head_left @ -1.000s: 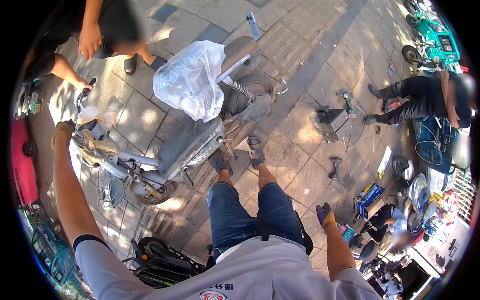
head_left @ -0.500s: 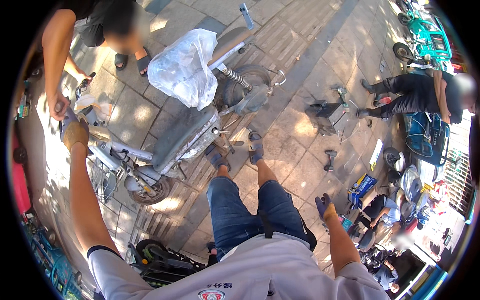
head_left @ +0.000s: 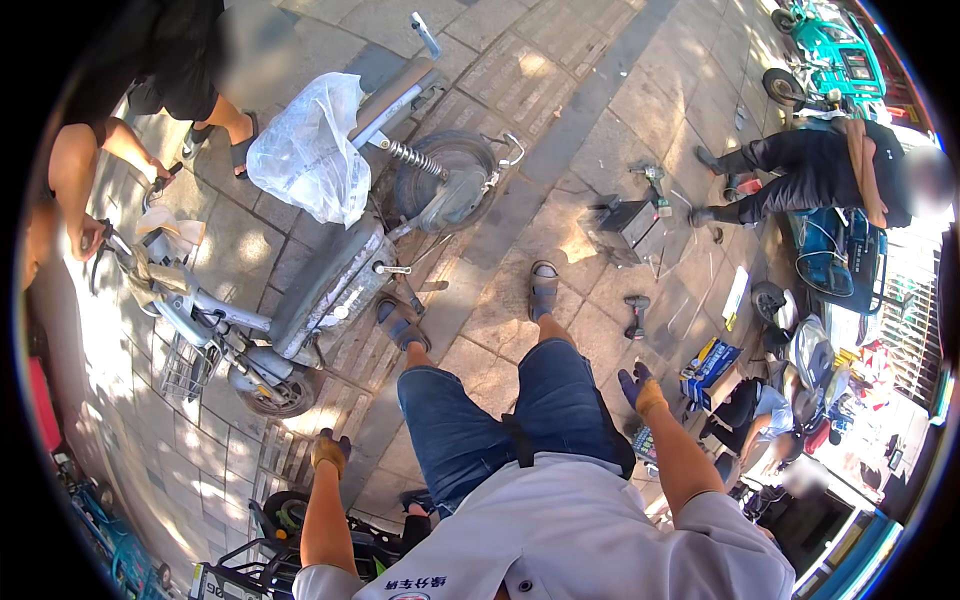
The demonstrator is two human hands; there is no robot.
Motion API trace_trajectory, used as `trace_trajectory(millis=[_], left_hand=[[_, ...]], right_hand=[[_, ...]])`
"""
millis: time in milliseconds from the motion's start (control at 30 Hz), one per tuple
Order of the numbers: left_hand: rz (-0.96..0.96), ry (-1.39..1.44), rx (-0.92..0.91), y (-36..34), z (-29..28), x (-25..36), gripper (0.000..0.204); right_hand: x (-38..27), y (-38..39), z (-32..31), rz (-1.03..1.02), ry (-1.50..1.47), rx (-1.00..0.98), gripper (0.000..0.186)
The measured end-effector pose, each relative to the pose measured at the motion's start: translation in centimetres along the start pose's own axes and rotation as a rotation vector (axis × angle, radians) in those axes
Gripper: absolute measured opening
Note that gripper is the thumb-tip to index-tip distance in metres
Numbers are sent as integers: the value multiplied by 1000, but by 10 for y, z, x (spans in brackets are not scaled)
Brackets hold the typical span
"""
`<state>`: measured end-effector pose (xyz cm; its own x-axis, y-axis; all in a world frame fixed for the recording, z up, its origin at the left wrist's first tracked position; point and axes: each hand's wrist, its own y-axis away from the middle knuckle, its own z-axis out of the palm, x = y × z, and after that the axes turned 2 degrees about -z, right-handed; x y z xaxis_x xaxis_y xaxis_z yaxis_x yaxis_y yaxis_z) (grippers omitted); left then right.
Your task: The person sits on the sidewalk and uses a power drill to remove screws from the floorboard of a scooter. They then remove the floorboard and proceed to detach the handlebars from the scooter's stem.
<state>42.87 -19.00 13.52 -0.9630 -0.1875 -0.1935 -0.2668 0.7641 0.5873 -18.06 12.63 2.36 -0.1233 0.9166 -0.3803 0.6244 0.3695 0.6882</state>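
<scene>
Head view shows the left hand (head_left: 328, 452) and right hand (head_left: 640, 388) gloved, loosely spread, holding nothing. Nearest lies the electric bicycle (head_left: 330, 280) on the pavement (head_left: 560, 130). It looks heavy and stiff; better to grip its frame or handlebar (head_left: 110, 245).

1 head fisheye view, looking steeply down over torso, legs, paved ground (head_left: 560, 110); scooter (head_left: 330, 280) near.

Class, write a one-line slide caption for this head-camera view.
Gloved left hand and right hand hang empty above paving where an electric scooter lies tipped over.
</scene>
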Motion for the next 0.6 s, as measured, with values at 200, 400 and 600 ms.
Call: trace_trajectory(millis=[200,400,600], left_hand=[[-52,245,124,41,73,57,43],[24,421,261,85,127,208,41],[416,508,344,71,132,354,47]], right_hand=[[-55,-136,-12,-228,-176,-41,72],[-148,-225,-30,-432,-403,-207,57],[-174,-308,7,-603,-562,-257,41]])
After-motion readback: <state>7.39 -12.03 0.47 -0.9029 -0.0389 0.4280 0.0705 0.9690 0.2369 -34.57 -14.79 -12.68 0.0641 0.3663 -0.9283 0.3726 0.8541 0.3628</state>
